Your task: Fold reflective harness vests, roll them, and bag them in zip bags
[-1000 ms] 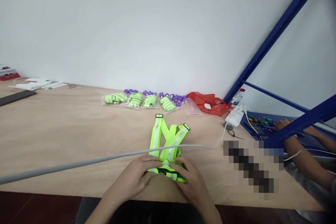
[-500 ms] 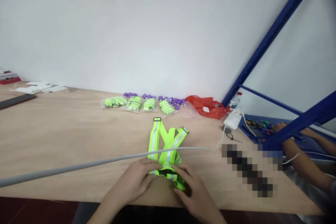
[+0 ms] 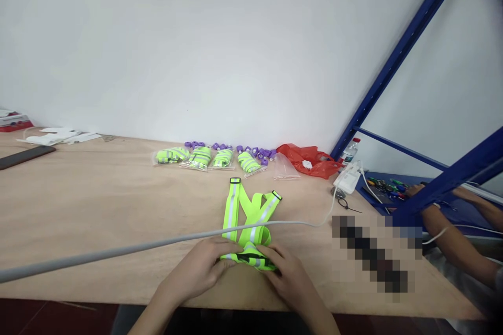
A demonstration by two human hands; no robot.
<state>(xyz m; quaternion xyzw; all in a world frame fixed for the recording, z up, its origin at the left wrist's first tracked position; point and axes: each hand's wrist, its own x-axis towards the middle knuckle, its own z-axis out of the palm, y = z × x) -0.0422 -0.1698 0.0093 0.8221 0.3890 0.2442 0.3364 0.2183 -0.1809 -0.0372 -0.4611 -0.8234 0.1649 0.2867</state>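
Note:
A neon yellow-green reflective vest [image 3: 255, 217] made of straps lies on the table in front of me, with silver stripes and black buckles at its far ends. Its near end is bunched and folded between my two hands. My left hand [image 3: 206, 267] grips the left side of the folded straps, thumb below and fingers on top. At the right side, my right hand [image 3: 288, 275] pinches the same bundle. A grey cable [image 3: 165, 243] passes over the vest, just beyond my hands.
Several clear bags [image 3: 198, 158] of folded reflective straps line the back, near purple rolls [image 3: 261, 154], an unfilled clear bag [image 3: 286, 166] and a red plastic bag [image 3: 310, 159]. A white power strip [image 3: 348, 178] is at right. Another person's arm [image 3: 451, 241] works beyond a blue frame [image 3: 404, 57].
My right hand has closed in on the bundle, and the loose strap end that hung beside it is now tucked up. The near fold looks flatter and straighter.

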